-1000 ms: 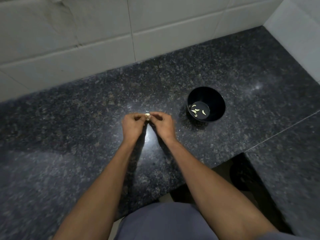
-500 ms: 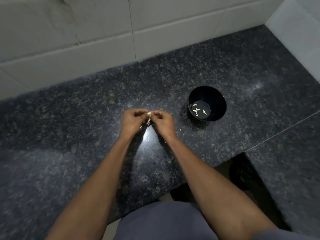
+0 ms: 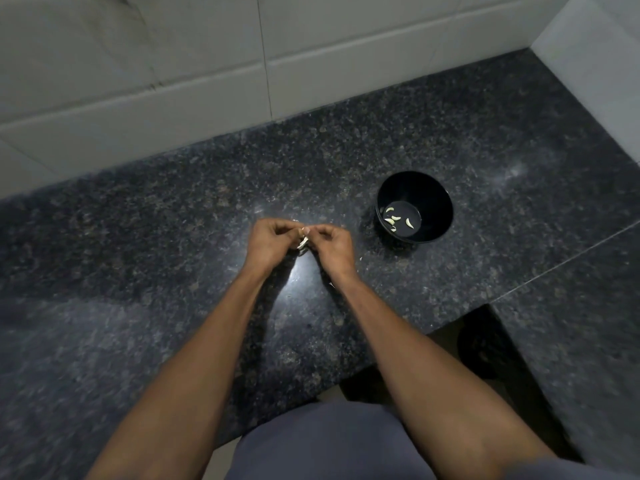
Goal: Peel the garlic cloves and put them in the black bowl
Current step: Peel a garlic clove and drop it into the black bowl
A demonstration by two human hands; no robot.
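A dark speckled granite table fills most of the scene, polished enough to throw a bright glare just on the near side of the hands. Behind it rises a wall of pale grey tiles with thin grout lines, and no writing or label shows anywhere.

The black bowl stands on the table, round, smooth and deep, with a flat bottom. Inside it lie a few peeled garlic cloves, small pale crescents gathered on the bowl's floor.

To the left of the bowl, and a little nearer the person, both hands meet over the table. The left hand and the right hand have their fingers curled in toward each other, pinching one garlic clove between them; it shows as a pale sliver hanging at the point where the fingertips come together. It is too small to tell how much skin is left on it. Near the right wrist, toward the bowl, a tiny pale scrap lies on the granite.
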